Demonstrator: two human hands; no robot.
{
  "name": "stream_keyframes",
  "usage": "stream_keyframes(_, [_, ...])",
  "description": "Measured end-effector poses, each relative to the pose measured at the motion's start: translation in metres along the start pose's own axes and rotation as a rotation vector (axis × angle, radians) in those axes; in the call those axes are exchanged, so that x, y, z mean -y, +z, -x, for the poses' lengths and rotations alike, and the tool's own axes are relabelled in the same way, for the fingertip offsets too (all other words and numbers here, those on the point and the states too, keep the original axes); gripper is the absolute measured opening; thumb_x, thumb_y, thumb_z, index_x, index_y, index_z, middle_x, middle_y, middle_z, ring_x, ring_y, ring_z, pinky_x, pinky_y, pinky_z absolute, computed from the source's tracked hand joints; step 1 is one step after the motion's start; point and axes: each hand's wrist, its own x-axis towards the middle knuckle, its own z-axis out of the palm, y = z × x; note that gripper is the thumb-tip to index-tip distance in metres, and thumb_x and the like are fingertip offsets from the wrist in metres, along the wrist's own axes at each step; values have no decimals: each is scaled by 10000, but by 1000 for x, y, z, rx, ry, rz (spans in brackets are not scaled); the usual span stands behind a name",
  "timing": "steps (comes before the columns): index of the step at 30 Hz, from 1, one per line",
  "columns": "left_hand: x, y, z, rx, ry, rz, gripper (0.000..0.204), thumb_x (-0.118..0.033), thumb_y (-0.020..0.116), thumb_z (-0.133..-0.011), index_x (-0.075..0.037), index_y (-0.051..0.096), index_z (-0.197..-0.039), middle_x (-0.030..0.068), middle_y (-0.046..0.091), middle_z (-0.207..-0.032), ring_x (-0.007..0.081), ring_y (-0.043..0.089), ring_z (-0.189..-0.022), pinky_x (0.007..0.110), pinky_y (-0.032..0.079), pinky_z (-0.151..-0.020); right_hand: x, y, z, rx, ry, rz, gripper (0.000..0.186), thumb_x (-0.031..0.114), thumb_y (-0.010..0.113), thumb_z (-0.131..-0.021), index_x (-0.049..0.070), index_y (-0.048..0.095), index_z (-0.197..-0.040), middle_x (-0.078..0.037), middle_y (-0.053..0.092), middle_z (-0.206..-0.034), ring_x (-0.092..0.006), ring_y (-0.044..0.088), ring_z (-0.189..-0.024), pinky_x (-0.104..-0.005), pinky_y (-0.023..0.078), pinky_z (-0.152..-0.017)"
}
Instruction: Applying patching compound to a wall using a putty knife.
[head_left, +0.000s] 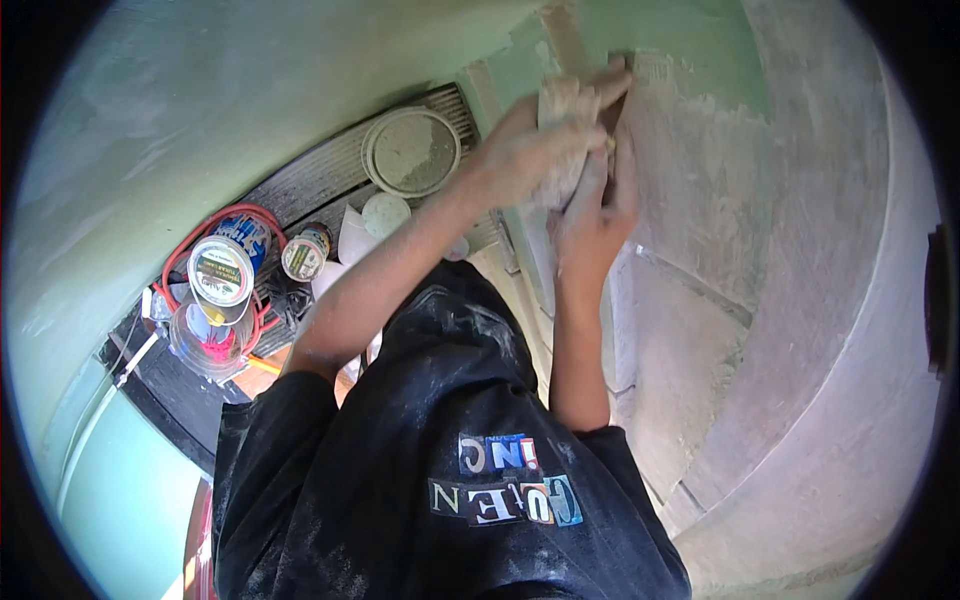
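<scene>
Dusty left hand (530,150) and right hand (600,205) press a pale block (562,140), perhaps a sanding sponge, fingers curled around it, against the plastered wall (700,200).

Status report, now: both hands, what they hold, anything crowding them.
Left hand and right hand both clamped on a dusty sanding pad, pressed to the plastered wall. Lidded bucket and tins sit left, apart. Nothing crowding.
</scene>
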Motion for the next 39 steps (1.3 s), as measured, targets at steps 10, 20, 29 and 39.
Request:
stream_keyframes(10, [-7,3,-3,2,65,-146,620,-245,544,-957,39,449,-1500,190,385,-1610,222,377,-1477,336,255,-1212,15,-21,-6,58,241,-173,411,204,588,-1049,-25,573,-1390,24,536,-713,-40,450,-570,-224,345,-475])
stream_keyframes(20, [-14,15,1,-43,-4,-212,657,-261,576,-953,40,424,-1517,175,422,-1590,201,417,-1437,331,285,-1190,25,-34,-18,192,305,-198,429,249,588,-1048,28,570,-1415,34,502,-669,-42,405,-534,-214,310,-457])
stream_keyframes(29, [-10,11,1,-76,35,-208,656,-259,587,-945,33,437,-1513,161,450,-1565,199,434,-1413,324,302,-1176,20,-29,-7,160,374,-351,394,271,603,-1039,35,604,-1354,32,543,-704,-43,414,-485,-218,276,-405])
stream_keyframes(39, [-11,11,-2,-81,-16,-73,661,-277,572,-954,63,432,-1503,173,390,-1610,210,372,-1472,334,266,-1203,25,-32,-17,212,451,-385,471,285,622,-1035,16,564,-1417,26,475,-667,-49,406,-524,-220,345,-454])
